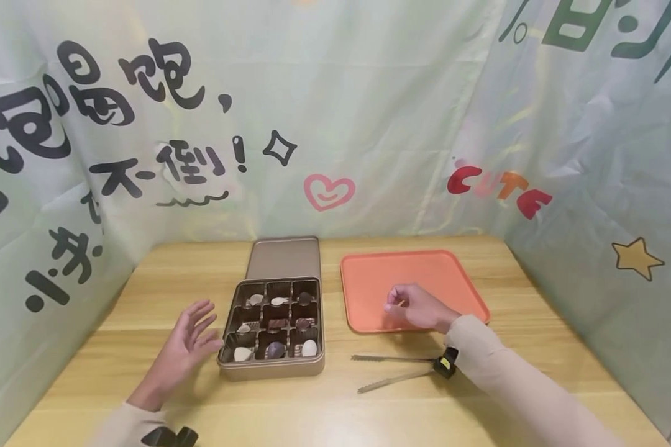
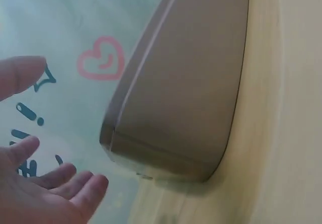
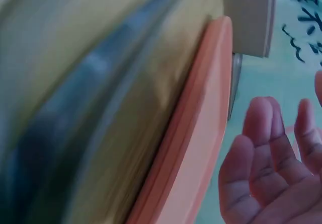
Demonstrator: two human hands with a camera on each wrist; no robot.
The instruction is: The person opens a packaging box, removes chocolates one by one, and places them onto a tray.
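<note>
A brown metal tin (image 1: 271,370) holds several chocolates, light and dark, in the compartments of its dark insert. Just off the tin's left side is my left hand (image 1: 187,347), fingers spread and holding nothing. The tin's side wall (image 2: 176,93) fills the middle of the left wrist view, with the left fingers (image 2: 90,191) beside it. My right hand (image 1: 416,305) hovers over the orange tray (image 1: 369,273), its fingers loosely bent around nothing. In front of the tray lie metal tongs (image 1: 391,358) with serrated tips, their rear end hidden behind the right wrist camera.
Behind the tin lies its lid (image 1: 285,257), flat on the wooden table (image 1: 335,410). Printed cloth walls (image 1: 391,124) enclose the table at the back and both sides. A blurred metal strip (image 3: 105,98) crosses the right wrist view close to the lens.
</note>
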